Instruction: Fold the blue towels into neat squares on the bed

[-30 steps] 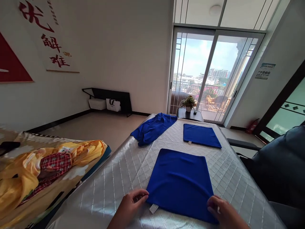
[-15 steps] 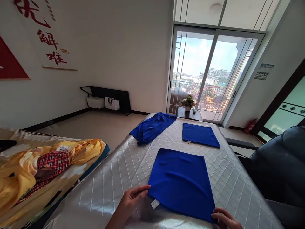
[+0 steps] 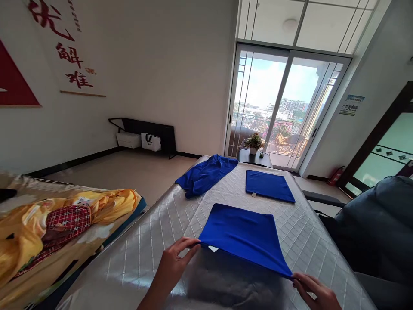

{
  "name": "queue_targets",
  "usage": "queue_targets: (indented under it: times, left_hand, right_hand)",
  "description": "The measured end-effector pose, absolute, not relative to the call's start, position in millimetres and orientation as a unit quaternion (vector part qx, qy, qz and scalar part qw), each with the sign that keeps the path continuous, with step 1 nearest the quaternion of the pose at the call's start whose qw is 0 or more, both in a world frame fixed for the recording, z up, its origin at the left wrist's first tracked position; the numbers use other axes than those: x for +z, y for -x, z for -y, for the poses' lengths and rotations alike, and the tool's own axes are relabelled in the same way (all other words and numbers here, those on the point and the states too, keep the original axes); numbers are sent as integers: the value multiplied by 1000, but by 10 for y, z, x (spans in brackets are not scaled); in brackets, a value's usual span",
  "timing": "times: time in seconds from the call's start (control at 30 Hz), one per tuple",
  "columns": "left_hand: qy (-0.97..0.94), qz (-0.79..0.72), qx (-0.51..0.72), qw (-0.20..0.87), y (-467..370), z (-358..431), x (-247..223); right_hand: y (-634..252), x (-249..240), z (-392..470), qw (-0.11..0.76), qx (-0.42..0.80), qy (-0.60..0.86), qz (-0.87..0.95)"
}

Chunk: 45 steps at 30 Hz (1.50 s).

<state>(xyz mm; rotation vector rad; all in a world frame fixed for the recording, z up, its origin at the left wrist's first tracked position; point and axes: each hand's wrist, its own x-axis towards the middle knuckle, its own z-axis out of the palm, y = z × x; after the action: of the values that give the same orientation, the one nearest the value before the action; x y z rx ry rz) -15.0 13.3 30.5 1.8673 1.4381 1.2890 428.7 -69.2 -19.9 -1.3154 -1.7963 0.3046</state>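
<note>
A square blue cloth [image 3: 241, 232] lies on the silver quilted mattress [image 3: 155, 241], its near edge lifted and stretched between my two hands. My left hand [image 3: 176, 256] pinches the near left corner, close to a small white tag [image 3: 213, 248]. The near right corner is pinched in my right hand [image 3: 314, 288]. Beyond it, a second blue square [image 3: 269, 185] lies flat with a white tag at its near edge. A crumpled blue cloth [image 3: 206, 174] rests at the mattress's far left corner.
At the left, a bed holds yellow fabric [image 3: 112, 206] and red plaid cloth [image 3: 69, 219]. A dark padded seat [image 3: 380, 228] stands at the right. Past the mattress's far end is a small black table [image 3: 254, 158] with a potted plant [image 3: 254, 143].
Both hands have raised the near edge of the closer blue cloth off the mattress and pulled it taut. The view has tilted slightly.
</note>
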Motion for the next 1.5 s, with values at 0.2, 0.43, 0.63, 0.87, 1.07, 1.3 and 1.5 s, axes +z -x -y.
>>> queue_targets:
  times: [0.2, 0.43, 0.63, 0.87, 1.07, 1.3, 1.5]
  left_hand:
    - [-701, -482, 523, 54, 261, -4, 1022]
    - [-738, -434, 514, 45, 256, -323, 1616]
    - [-743, -455, 480, 99, 68, -1098, 1706]
    - [-674, -450, 551, 198, -62, -1118, 1690]
    - [-641, -512, 491, 294, 28, -655, 956]
    - [-655, -627, 306, 290, 5, -362, -186]
    - [-680, -656, 275, 178, -50, -183, -283]
  right_hand:
    - [-4573, 656, 816, 419, -92, 481, 765]
    - [-4548, 1344, 604, 423, -91, 542, 721]
    - [-4499, 1609, -156, 400, -1, 595, 697]
    - [-4466, 1548, -246, 453, -13, 611, 649]
    - [-4299, 601, 95, 474, 74, 580, 658]
    - [-4157, -704, 289, 414, 193, 602, 655]
    - [-4217, -792, 399, 393, 189, 596, 675]
